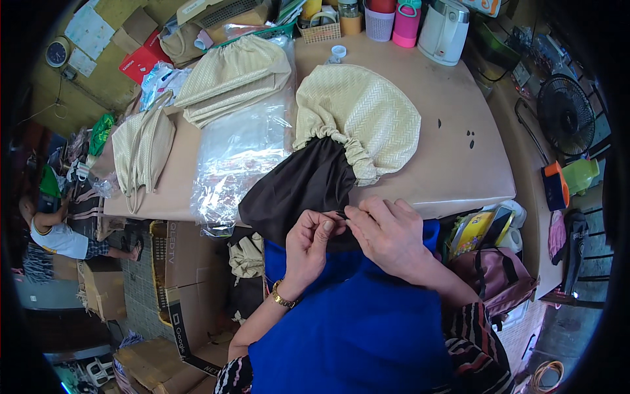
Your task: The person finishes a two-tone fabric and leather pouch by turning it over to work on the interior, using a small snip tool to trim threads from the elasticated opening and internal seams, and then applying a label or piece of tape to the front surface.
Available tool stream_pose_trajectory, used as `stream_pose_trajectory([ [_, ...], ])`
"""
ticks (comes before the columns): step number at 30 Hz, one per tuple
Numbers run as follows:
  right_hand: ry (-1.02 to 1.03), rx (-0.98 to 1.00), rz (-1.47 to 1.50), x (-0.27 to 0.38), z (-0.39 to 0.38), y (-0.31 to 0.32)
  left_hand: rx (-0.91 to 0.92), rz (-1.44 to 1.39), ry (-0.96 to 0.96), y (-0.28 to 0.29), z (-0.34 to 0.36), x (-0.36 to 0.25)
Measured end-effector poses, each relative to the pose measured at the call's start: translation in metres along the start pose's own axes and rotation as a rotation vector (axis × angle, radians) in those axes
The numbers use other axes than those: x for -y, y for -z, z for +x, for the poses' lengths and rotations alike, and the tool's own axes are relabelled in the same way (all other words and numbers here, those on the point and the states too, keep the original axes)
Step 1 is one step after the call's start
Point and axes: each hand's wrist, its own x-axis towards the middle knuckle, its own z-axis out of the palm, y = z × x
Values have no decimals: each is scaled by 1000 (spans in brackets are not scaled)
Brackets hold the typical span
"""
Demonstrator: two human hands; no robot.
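Note:
A cream woven drawstring bag (380,115) lies on the table before me, its gathered mouth towards me. Its dark brown lining (298,184) is pulled out and hangs over the near table edge. My left hand (312,246) pinches a bit of dark cloth at the lining's lower end, thumb against the fingers. Right beside it, my right hand (387,236) has its fingertips closed on the same spot. Any thread or small tool between the fingertips is too small to make out. Under both hands, blue cloth (354,328) covers my lap.
Clear plastic bags (239,154) lie left of the bag, with more cream bags (233,75) on and beside them. A white kettle (443,33) and pink bottle (406,25) stand at the back. Boxes (154,364) are at lower left, where another person (59,236) sits. A fan (566,115) stands right.

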Motion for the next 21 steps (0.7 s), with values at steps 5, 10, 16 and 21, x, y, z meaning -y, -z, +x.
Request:
stream_pose_trajectory([
  [5, -176, -100, 244, -15, -6, -10, 362, 338, 228, 10, -11, -29],
  [10, -319, 138, 234, -15, -29, -28, -360, 1421, -542, 67, 26, -37],
  [16, -733, -353, 608, -107, -32, -27, 177, 913, -352, 56, -9, -32],
  [21, -761, -196, 117, -257, -21, -46, 259, 306, 404, 40, -24, 2],
])
